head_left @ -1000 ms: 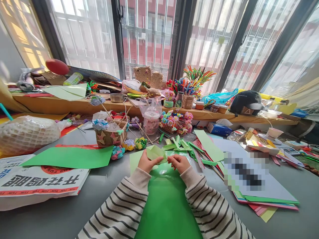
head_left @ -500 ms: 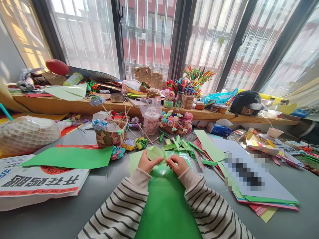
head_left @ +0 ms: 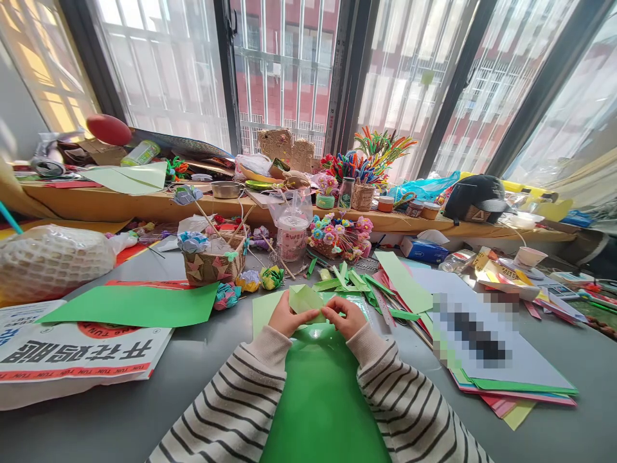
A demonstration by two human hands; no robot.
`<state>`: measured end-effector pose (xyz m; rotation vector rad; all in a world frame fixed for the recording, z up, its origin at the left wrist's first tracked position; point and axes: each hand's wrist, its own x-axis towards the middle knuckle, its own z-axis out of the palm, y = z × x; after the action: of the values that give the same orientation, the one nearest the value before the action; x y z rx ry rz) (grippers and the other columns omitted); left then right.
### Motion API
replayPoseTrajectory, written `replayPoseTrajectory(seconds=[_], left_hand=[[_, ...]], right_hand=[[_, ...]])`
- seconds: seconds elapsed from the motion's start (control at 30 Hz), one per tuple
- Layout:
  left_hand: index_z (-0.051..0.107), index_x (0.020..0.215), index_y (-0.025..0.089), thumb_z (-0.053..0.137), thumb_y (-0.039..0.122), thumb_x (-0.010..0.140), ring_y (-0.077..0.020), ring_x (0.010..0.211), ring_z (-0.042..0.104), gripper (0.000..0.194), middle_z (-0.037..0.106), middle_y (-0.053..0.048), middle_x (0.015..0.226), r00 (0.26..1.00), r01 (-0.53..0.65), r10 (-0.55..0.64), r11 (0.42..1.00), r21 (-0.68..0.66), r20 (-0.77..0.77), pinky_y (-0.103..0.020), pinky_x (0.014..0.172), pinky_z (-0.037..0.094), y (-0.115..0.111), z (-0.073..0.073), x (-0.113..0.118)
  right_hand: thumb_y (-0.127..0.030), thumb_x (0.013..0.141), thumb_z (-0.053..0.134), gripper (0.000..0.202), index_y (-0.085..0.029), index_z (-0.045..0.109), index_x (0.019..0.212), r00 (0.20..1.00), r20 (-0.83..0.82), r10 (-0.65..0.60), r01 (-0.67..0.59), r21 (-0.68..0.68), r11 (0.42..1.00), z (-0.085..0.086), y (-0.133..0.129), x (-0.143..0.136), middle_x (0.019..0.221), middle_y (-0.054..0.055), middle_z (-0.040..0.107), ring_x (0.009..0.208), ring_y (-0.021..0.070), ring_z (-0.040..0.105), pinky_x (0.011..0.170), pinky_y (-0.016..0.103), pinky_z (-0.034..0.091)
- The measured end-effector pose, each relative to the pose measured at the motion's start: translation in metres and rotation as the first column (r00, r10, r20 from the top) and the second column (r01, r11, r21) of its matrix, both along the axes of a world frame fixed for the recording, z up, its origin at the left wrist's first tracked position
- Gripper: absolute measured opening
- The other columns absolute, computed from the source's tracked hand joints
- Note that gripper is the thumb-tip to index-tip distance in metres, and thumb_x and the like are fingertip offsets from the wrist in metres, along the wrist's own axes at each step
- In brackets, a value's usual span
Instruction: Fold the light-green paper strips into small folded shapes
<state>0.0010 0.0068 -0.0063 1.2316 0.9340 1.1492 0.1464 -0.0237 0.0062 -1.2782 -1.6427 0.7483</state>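
Folding seemingly in hand: left hand [head_left: 286,315] grips pale-green folded paper [head_left: 304,301] between thumb and fingers, right hand [head_left: 346,315] pinches its near corner, next crease probably needing aligned edges.

The folded paper [head_left: 304,301] is light green. The 2 sleeves [head_left: 231,392] are cream with thin dark stripes. The middle sheet [head_left: 322,399] is bright green. The cap [head_left: 465,197] is black, the tissue box [head_left: 420,251] blue.

Sleeves [head_left: 229,392] leave room between; green strips [head_left: 357,281] (heaped) block beyond the right fingers [head_left: 339,307].
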Motion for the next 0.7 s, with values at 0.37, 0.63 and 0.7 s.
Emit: replayPoseTrajectory(seconds=[0.37, 0.63, 0.7], left_hand=[[0.044, 0.076, 0.016, 0.073, 0.018, 0.035, -0.0147, 0.060, 0.055, 0.050, 0.057, 0.002, 0.063, 1.000, -0.018, 0.018, 1.000, -0.023, -0.003, -0.025, 0.056, 0.042, -0.0045, 0.0064, 0.0026], [0.044, 0.077, 0.016, 0.073, 0.020, 0.036, -0.0144, 0.061, 0.056, 0.050, 0.059, 0.001, 0.065, 0.999, -0.043, 0.043, 0.999, -0.010, 0.014, -0.025, 0.057, 0.043, -0.0040, 0.0067, 0.0020], [0.044, 0.076, 0.016, 0.073, 0.020, 0.036, -0.0136, 0.060, 0.056, 0.050, 0.058, 0.001, 0.064, 0.999, -0.042, 0.042, 0.999, -0.011, -0.001, -0.024, 0.056, 0.043, -0.0052, 0.0085, 0.0026]], right_hand=[[-0.037, 0.068, 0.046, 0.024, -0.017, 0.045, 0.054, 0.992, -0.127, -0.003, 0.000, -0.028, 1.000, -0.0033, 0.0021, 0.0014, 0.046, -0.002, 0.045, 0.043, 0.0087, 0.044, 0.037, 0.019, 0.035], [-0.044, 0.066, 0.048, 0.028, -0.016, 0.048, 0.060, 0.969, -0.245, 0.018, -0.038, -0.079, 0.996, -0.0086, 0.0066, 0.0014, 0.053, -0.001, 0.049, 0.047, 0.0098, 0.048, 0.037, 0.019, 0.040], [-0.041, 0.062, 0.053, 0.025, -0.016, 0.048, 0.060, 0.973, -0.226, 0.041, -0.061, -0.081, 0.995, -0.0085, 0.0062, 0.0006, 0.050, -0.002, 0.047, 0.046, 0.0097, 0.048, 0.039, 0.020, 0.042]])
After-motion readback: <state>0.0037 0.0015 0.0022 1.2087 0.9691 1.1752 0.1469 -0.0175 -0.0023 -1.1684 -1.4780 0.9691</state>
